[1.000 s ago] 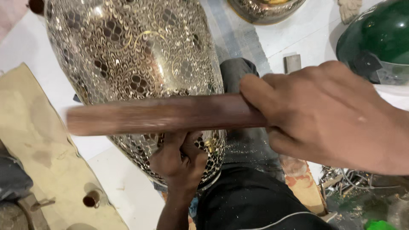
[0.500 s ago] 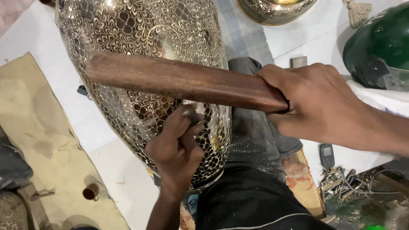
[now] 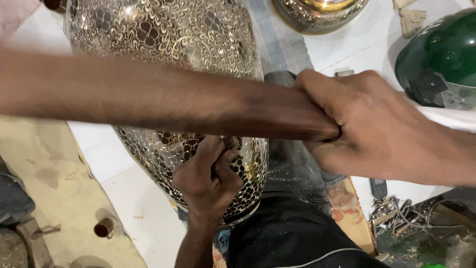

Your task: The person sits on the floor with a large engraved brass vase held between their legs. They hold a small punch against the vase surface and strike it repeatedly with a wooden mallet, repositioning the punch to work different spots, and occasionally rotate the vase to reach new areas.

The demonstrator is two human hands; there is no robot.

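Observation:
A large brass vessel (image 3: 163,34) with fine pierced floral and scale patterns lies across my lap. My left hand (image 3: 208,181) rests against its lower side, fingers pinched on a small tool held to the metal. My right hand (image 3: 367,124) grips one end of a long brown wooden stick (image 3: 148,99), raised close to the camera and blurred, stretching left across the vessel.
A green helmet (image 3: 439,59) sits at the upper right. Another brass bowl (image 3: 317,12) stands at the top. A tan mat (image 3: 54,198) with a small brown cup (image 3: 104,227) lies at the left. Metal scraps (image 3: 401,213) pile up at the lower right.
The wooden stick has swung up toward the camera and now spans the view, blurred. My left hand stays pressed on the vessel's lower side.

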